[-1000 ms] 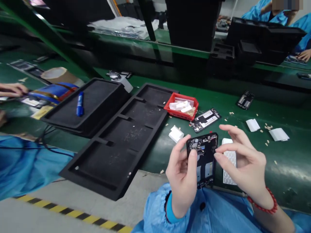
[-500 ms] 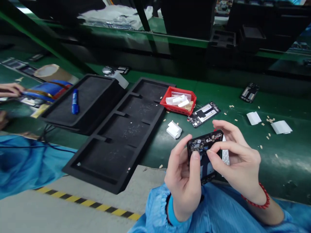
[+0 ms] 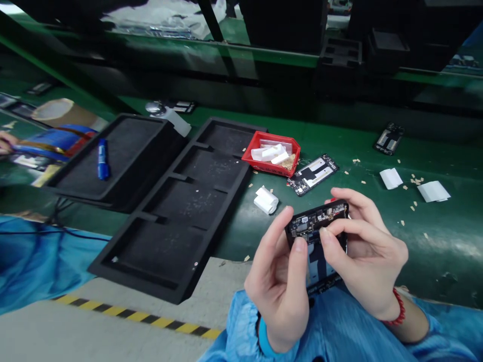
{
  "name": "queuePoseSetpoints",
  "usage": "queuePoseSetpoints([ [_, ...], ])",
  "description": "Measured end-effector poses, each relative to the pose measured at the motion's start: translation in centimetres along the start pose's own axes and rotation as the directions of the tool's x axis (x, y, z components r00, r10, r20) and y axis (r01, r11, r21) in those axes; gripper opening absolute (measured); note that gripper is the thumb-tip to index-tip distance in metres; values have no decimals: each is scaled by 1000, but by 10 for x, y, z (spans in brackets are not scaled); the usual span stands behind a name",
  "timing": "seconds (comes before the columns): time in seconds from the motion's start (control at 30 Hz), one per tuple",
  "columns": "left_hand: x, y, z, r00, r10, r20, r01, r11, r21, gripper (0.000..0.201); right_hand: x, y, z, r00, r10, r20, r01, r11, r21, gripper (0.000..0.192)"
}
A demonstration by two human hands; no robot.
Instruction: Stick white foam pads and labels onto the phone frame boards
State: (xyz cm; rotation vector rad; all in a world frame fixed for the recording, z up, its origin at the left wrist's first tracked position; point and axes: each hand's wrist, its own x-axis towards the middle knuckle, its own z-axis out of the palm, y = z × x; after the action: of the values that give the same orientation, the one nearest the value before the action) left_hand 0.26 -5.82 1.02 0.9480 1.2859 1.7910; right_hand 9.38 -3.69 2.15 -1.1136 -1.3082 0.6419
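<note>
An opened phone [image 3: 317, 251] is held tilted above my lap, its circuit boards and inner frame facing me. My left hand [image 3: 281, 281] grips its left edge, with the thumb on the lower part of the board. My right hand [image 3: 366, 251] closes round the right edge, thumb and index finger pressed together at the board; anything tiny between those fingertips is hidden. Beyond my hands, another opened phone frame [image 3: 313, 174] lies on the green bench beside a red bin [image 3: 271, 168] of white pieces and tan scraps.
A long black compartment tray [image 3: 181, 201] juts over the bench's front edge. Left of it, a blue marker [image 3: 102, 160] lies on a black box [image 3: 124, 151]. Folded white papers [image 3: 433, 191] and tan scraps dot the bench. Another person's hand [image 3: 6, 142] shows far left.
The view has shifted slightly, so the bench items appear a little further left. My right hand has turned slightly at the phone, and the white patterned piece behind it is now hidden.
</note>
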Motion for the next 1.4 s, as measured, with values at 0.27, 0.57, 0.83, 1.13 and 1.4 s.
queuePoseSetpoints([
  [0.27, 0, 2, 4, 998, 55, -23, -53, 997, 58, 41, 0, 0, -1, 1000, -21, -14, 21, 1000, -1, 20],
  [0.57, 6, -3, 8, 994, 87, -64, -77, 985, 154, 36, -2, 5, -1, 1000, -11, -19, 12, 999, 34, 23],
  [0.83, 10, -4, 9, 994, 83, -75, -69, 984, 164, 32, 4, 9, -4, 993, 93, 72, -106, 975, 196, 25],
  [1.13, 15, -12, 9, 999, 6, -53, 1, 990, 143, 32, 7, 22, 3, 989, 144, 20, -144, 958, 250, 26],
  [1.4, 26, -55, -22, 816, -335, 471, 344, 936, 70, 85, 6, 56, -3, 979, 193, 71, -203, 960, 193, 18],
])
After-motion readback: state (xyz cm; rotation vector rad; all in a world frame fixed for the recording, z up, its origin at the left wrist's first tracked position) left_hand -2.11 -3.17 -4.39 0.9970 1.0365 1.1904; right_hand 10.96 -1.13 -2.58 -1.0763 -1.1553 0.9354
